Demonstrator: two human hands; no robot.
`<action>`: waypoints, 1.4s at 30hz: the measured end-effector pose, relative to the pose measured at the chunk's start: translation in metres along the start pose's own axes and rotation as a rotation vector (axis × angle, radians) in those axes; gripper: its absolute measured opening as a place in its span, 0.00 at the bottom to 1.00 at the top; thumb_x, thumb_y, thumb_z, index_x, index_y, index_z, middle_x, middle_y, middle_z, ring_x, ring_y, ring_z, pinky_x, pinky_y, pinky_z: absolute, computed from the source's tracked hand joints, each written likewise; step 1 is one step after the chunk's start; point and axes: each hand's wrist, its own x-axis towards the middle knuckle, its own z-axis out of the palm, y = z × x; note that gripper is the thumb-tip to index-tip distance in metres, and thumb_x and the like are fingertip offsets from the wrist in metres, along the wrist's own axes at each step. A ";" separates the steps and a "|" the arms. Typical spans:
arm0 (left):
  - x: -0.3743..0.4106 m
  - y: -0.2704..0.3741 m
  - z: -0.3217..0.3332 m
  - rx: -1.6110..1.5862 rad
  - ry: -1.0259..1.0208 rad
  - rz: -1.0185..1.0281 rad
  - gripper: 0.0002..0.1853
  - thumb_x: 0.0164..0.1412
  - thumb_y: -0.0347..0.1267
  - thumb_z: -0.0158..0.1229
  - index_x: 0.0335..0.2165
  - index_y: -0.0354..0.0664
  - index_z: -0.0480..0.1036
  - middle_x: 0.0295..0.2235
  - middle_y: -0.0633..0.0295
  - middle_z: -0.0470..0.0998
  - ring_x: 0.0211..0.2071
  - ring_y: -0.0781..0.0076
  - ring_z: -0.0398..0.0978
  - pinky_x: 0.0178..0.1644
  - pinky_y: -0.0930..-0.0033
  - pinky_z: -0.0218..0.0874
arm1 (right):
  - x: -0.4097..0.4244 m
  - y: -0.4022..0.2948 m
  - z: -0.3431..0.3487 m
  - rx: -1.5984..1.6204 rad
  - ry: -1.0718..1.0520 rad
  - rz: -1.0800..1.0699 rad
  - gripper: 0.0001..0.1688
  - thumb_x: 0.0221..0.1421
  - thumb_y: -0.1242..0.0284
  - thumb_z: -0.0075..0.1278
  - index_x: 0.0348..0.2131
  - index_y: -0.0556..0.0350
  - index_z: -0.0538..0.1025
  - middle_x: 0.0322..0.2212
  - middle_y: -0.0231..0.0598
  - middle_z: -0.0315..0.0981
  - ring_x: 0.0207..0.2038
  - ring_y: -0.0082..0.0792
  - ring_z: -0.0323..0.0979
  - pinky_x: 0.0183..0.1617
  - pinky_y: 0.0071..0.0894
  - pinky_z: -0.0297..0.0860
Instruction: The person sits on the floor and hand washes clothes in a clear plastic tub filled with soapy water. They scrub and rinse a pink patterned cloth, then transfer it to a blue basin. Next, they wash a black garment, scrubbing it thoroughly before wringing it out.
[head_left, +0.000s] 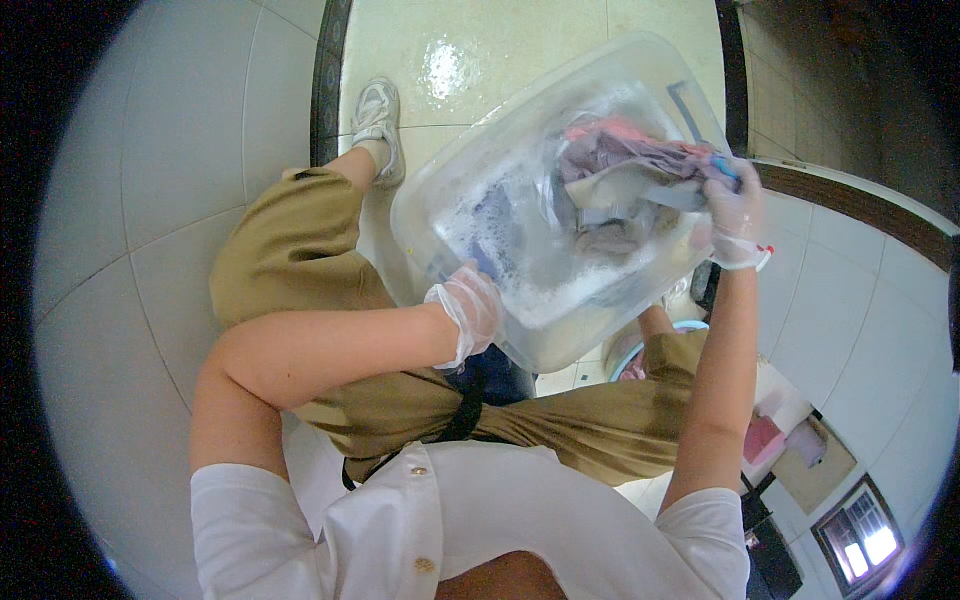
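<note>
A clear plastic tub (435, 187) stands tilted in view before me, holding sudsy water (540, 289) and wet cloths. My right hand (735, 210), in a thin clear glove, grips one end of a mauve and coral cloth (622, 154) at the tub's right side. The rest of that cloth trails into the tub above some grey and pale fabric (611, 225), blurred. At the near left rim, my left hand (472, 311), gloved the same way, is curled over the edge. Its fingertips are partly hidden, close to a blue cloth (491, 225) under the foam.
Wet, shiny floor tiles (525, 60) lie beyond the tub. My left shoe (376, 120) is beside a dark border strip (328, 82). A light-blue-rimmed basin (626, 364) with pink cloth stands by my right leg. Tiled walls (180, 150) rise on both sides.
</note>
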 end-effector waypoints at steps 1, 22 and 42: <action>0.001 -0.001 0.000 0.018 0.014 -0.001 0.16 0.45 0.34 0.54 0.35 0.39 0.74 0.34 0.57 0.73 0.39 0.60 0.69 0.45 0.60 0.53 | 0.004 0.012 0.009 -0.211 0.007 -0.134 0.14 0.38 0.74 0.55 0.31 0.54 0.73 0.26 0.42 0.71 0.30 0.38 0.69 0.36 0.30 0.65; 0.000 -0.013 0.019 0.058 0.139 0.000 0.24 0.48 0.46 0.50 0.32 0.33 0.70 0.28 0.53 0.73 0.32 0.58 0.71 0.40 0.58 0.57 | -0.114 -0.057 0.160 -0.695 -1.056 0.034 0.22 0.48 0.58 0.43 0.31 0.59 0.75 0.34 0.55 0.70 0.41 0.50 0.68 0.46 0.38 0.63; -0.010 -0.060 -0.036 -0.078 0.452 -0.341 0.16 0.48 0.40 0.48 0.30 0.41 0.74 0.29 0.51 0.75 0.32 0.53 0.74 0.35 0.57 0.64 | -0.112 -0.080 0.072 1.459 -0.192 0.749 0.19 0.52 0.69 0.39 0.40 0.68 0.67 0.40 0.50 0.68 0.44 0.45 0.66 0.52 0.44 0.60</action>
